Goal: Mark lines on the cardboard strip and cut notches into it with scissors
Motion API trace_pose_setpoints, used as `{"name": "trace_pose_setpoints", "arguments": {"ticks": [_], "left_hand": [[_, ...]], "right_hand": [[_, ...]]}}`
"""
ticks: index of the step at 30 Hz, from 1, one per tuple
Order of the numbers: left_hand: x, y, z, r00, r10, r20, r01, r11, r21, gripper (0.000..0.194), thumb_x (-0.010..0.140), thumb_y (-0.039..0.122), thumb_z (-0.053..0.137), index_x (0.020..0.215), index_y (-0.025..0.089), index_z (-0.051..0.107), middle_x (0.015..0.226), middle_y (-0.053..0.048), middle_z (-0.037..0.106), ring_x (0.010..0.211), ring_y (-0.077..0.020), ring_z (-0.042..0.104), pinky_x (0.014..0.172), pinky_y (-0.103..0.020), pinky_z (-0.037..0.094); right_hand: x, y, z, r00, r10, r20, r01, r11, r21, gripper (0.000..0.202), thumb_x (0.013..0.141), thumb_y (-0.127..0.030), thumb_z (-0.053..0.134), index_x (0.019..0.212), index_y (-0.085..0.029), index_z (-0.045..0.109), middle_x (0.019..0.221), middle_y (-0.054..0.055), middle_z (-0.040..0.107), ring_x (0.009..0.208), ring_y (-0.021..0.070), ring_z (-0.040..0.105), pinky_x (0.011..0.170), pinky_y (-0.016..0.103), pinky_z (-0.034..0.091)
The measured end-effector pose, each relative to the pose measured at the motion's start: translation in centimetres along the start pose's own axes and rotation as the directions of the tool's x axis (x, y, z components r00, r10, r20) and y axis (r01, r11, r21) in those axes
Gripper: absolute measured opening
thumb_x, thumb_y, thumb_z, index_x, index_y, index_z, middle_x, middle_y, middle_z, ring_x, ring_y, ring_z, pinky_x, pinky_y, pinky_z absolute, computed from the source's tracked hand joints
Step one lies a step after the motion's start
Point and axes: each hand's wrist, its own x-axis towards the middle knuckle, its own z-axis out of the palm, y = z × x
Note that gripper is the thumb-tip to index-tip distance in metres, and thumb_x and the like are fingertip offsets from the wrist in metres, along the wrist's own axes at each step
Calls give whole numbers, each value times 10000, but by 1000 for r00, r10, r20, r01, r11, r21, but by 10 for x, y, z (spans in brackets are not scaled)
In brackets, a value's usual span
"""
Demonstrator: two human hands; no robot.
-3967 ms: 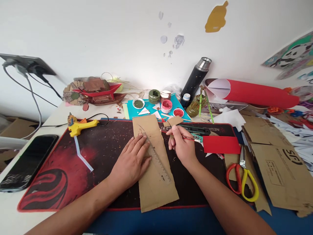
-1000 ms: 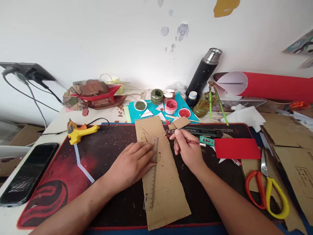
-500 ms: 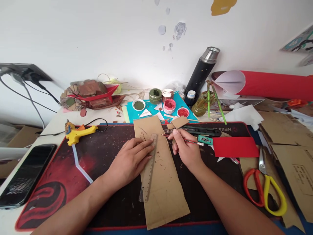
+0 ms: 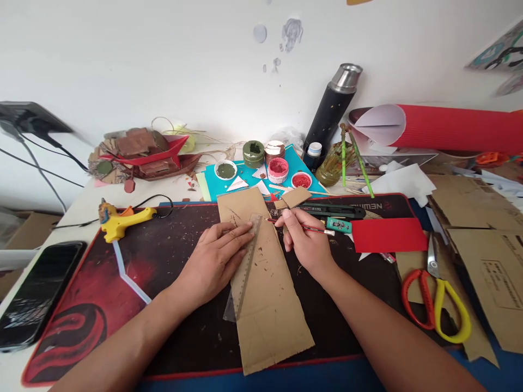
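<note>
A strip of brown cardboard lies lengthwise before me, with a clear ruler slanting across its left part. My left hand rests flat on the ruler and the cardboard, fingers stretched out and pressing down. The ruler's lower end sticks out past the cardboard's left edge. In my right hand, closed in a writing grip, is a red and dark pencil. Its tip points left at the cardboard's right edge, a little right of the ruler's upper end; whether it touches is not clear.
Scissors, a red paper piece, a green box and a cutter lie right. A yellow glue gun and phone are left. Open paint pots, a thermos and a craft boat stand behind.
The ruler has tilted, its lower end swinging left past the cardboard's edge. My right hand still holds the pencil. The whole view has shifted slightly.
</note>
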Motion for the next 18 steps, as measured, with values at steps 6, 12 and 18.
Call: {"name": "trace_pose_setpoints", "arguments": {"ticks": [6,12,18], "left_hand": [[-2,-1,0,999,-4,34,4,1000,2,402,1134,261,581,1528,226,652,1610,-65,679,1356,-327,587,1136,-556,496],[-1,0,0,1000,-14,28,14,1000,-3,405,1133,261,582,1530,240,657,1613,-63,676,1356,-327,587,1143,-553,486],[-1,0,-1,999,-18,33,18,1000,-10,412,1130,263,582,1535,242,658,1612,-70,677,1358,-326,592,1139,-553,496]], "right_hand": [[0,0,0,1000,-20,5,20,1000,-14,535,1070,-687,628,827,-220,725,480,-72,523,396,116,505,466,264,384],[0,-2,0,999,-30,12,30,999,-41,546,1077,-690,613,817,-222,718,476,-72,519,400,118,505,474,267,385],[0,-2,-1,1000,-23,14,24,999,-46,551,1075,-700,610,812,-227,714,480,-71,520,405,120,503,482,273,391]]}}
